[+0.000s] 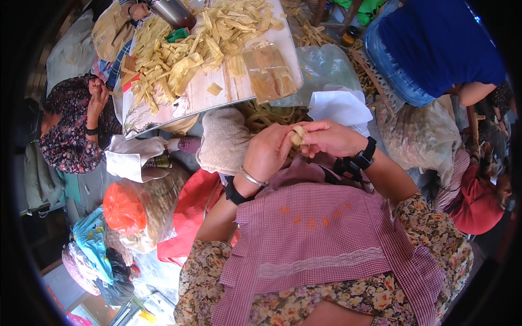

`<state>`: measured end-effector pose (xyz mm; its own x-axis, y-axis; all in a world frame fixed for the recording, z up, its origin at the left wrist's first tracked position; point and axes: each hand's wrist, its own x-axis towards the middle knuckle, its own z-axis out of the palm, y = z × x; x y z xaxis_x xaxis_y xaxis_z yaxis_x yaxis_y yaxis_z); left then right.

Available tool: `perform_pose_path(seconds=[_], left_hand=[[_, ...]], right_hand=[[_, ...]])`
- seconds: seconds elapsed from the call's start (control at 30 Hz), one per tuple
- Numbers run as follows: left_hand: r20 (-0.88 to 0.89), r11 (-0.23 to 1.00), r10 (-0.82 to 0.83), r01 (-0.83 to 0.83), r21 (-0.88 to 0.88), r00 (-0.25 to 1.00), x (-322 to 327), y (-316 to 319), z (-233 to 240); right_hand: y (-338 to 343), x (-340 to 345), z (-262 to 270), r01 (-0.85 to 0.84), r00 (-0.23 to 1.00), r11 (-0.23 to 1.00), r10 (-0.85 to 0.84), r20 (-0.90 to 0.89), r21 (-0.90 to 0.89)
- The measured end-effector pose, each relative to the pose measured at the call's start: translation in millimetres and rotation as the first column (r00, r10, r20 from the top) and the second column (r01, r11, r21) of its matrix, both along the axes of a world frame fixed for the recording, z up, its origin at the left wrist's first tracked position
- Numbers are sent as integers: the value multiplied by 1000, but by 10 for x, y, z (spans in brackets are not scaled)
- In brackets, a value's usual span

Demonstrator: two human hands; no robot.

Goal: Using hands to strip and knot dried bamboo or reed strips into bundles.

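Both of my hands meet above my lap, over a checked apron [314, 232]. My left hand [267, 153] pinches one side of a small folded piece of pale dried strip [299, 136], and the fingers of my right hand [330, 138] grip its other side. Beyond them, many dried yellowish strips [212, 40] lie heaped on a table [204, 93]. A flat brown sheet in clear plastic [269, 73] rests at the table's near right corner. More strips [273, 114] lie below the table edge, partly hidden by my hands.
A beige towel [224, 138] lies left of my hands, a white cloth [340, 108] beyond them. Co-workers sit at the left [73, 122] and right [440, 45]; another's hand [140, 11] is near a metal cup [171, 12]. Plastic bags [124, 208] stand at the lower left.
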<state>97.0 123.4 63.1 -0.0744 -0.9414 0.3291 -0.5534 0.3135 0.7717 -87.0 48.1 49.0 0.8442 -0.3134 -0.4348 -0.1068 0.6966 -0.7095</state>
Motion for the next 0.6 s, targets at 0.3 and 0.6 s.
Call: perform_pose_path(seconds=[0.3, 0.6], left_hand=[[-180, 875, -13, 98, 474, 984, 147, 69, -113], [-590, 823, 56, 297, 484, 806, 107, 237, -161]], right_hand=[[-54, -23, 245, -74, 979, 976, 32, -200, -207], [-201, -199, -30, 16, 960, 955, -98, -263, -297]])
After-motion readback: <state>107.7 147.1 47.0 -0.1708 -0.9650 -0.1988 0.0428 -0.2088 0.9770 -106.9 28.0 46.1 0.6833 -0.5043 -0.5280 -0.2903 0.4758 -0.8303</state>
